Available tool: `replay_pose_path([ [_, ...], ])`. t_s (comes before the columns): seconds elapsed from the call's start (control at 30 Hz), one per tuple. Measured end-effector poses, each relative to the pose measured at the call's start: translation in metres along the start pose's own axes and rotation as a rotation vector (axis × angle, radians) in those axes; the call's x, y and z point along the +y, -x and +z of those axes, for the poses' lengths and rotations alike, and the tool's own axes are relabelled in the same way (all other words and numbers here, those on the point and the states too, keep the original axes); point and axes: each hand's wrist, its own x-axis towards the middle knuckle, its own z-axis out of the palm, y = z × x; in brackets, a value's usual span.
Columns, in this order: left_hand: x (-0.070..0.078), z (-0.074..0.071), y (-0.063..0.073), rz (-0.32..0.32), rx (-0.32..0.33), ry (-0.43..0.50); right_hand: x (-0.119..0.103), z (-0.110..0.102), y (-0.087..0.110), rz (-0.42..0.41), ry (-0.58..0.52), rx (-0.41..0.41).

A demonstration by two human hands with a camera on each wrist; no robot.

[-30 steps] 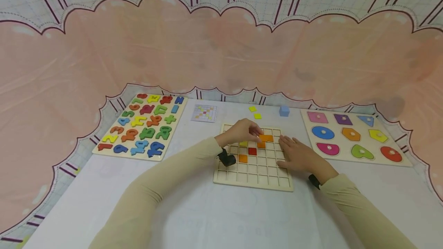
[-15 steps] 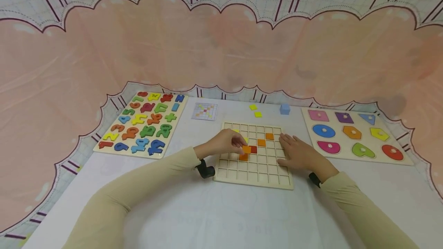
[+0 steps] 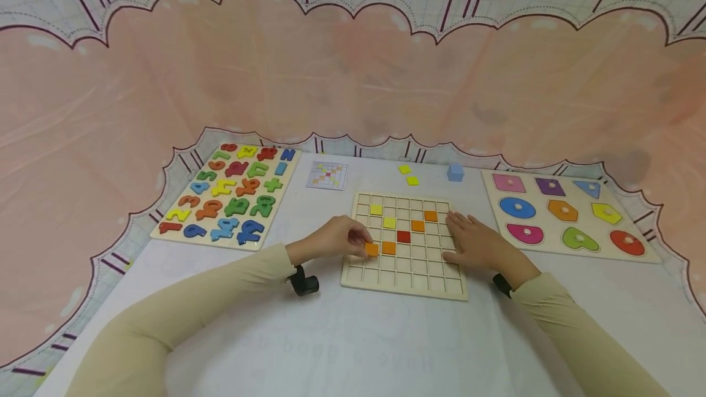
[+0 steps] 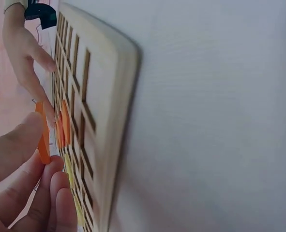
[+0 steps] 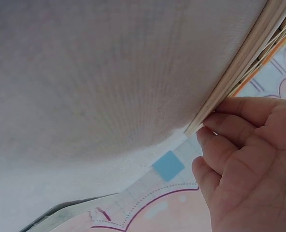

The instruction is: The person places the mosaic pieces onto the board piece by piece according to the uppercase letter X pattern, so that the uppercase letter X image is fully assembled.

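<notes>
My left hand (image 3: 336,240) pinches an orange square tile (image 3: 372,250) between thumb and fingers over the left part of a wooden grid board (image 3: 405,294). The left wrist view shows the same orange tile (image 4: 44,140) held on edge, apart from the board. Lying in the grid are a red tile (image 3: 404,236), several orange tiles such as one (image 3: 388,248) beside the held one, and two yellow tiles, one of them (image 3: 376,209) near the upper left. My right hand (image 3: 478,246) rests with fairly straight fingers along the board's right edge; its fingertips (image 5: 208,118) touch that edge.
A patterned card (image 3: 326,175), two loose yellow tiles (image 3: 412,181) and a blue cube (image 3: 455,173) lie behind the board. A number puzzle (image 3: 226,195) stands at the left, a shape-knob puzzle (image 3: 568,216) at the right. A printed cloth backdrop (image 3: 353,78) rises behind.
My left hand has moved left and toward me across the grid, carrying the orange tile from the upper middle to the left columns. The right hand stays at the board's edge.
</notes>
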Motion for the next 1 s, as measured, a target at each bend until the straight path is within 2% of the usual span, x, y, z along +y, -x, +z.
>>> replay_pose_path([
  [0.27, -0.005, 0.009, 0.004, -0.019, 0.002, -0.028, 0.001, 0.0, 0.0, 0.005, -0.002, -0.005],
  [0.5, -0.002, 0.014, 0.003, -0.032, 0.017, -0.055, 0.001, 0.001, 0.0, -0.004, -0.004, -0.005],
  [0.7, 0.0, 0.013, 0.003, -0.026, 0.009, -0.086, 0.001, 0.002, -0.001, -0.002, -0.006, -0.006],
  [1.0, -0.002, 0.009, 0.002, -0.009, 0.025, -0.059, 0.002, 0.002, -0.001, 0.003, -0.002, -0.003],
])
